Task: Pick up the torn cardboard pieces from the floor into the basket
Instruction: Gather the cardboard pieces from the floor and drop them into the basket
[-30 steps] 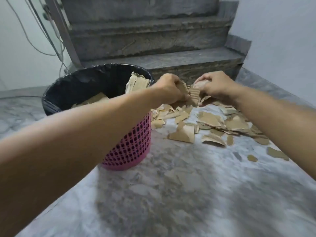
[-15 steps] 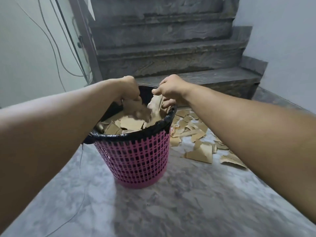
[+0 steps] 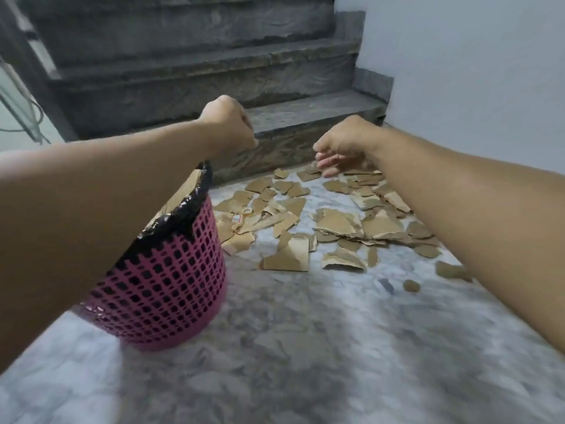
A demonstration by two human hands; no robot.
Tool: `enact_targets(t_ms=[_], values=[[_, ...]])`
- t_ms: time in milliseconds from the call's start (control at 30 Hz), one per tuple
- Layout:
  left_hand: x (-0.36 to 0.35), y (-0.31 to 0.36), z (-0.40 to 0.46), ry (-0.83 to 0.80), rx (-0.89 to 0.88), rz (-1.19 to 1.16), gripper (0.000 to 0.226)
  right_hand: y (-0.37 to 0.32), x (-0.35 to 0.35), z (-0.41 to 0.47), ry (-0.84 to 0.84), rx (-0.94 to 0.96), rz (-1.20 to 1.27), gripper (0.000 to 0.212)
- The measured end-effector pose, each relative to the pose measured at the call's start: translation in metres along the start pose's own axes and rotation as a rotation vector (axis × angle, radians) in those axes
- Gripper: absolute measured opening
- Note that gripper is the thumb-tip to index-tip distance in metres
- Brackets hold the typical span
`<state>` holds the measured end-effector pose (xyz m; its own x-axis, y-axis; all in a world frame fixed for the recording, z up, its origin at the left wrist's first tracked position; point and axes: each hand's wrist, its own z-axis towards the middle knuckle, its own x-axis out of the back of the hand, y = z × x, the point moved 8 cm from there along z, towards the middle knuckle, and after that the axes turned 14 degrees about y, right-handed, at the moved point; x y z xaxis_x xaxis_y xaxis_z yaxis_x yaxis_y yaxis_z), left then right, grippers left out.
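Left hand (image 3: 228,123): fingers curled, holding nothing visible, raised beyond the basket's far rim.
Right hand (image 3: 345,145): fingers loosely extended, empty, just above the far pieces.
Cardboard pieces (image 3: 333,223): scattered over the marble floor (image 3: 305,347), right of the basket; some inside it.
Basket (image 3: 165,286): pink, black-lined, left.
Stairs (image 3: 195,71): far.

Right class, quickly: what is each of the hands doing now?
Left hand: fingers curled, nothing visibly held.
Right hand: open, fingers loose above the cardboard pieces, holding nothing.
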<state>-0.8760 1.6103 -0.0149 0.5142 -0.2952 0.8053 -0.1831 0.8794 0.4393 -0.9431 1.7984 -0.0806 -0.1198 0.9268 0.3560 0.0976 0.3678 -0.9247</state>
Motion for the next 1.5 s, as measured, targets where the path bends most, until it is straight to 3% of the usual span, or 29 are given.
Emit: enact_targets(t_ms=[167,400,600,833,967,1267,1500], values=[[-0.098,0.073,-0.012,-0.201,-0.041,0.031,0.007,0.081,0.104,0.037,0.049,-0.06,-0.186,0.013],[-0.22,0.146,-0.051,-0.414,-0.056,0.149,0.024,0.228,0.253,0.06,0.095,-0.291,-0.352,0.009],[-0.279,0.171,-0.09,-0.718,-0.098,0.306,0.037,0.317,0.314,0.037,0.032,-0.428,-0.507,0.012],[-0.289,0.197,-0.071,-0.805,-0.126,0.284,0.036,0.314,0.348,0.032,0.044,-0.485,-0.6,0.027],[-0.302,0.21,-0.051,-0.823,-0.185,0.263,0.04,0.297,0.366,0.039,0.029,-0.493,-0.735,0.018],[-0.349,0.244,-0.035,-0.907,-0.339,0.205,0.043,0.255,0.426,0.062,0.11,-0.517,-0.932,0.033],[-0.403,0.245,-0.051,-0.932,-0.388,0.195,0.058,0.317,0.38,0.034,-0.167,-0.457,-1.176,0.047]])
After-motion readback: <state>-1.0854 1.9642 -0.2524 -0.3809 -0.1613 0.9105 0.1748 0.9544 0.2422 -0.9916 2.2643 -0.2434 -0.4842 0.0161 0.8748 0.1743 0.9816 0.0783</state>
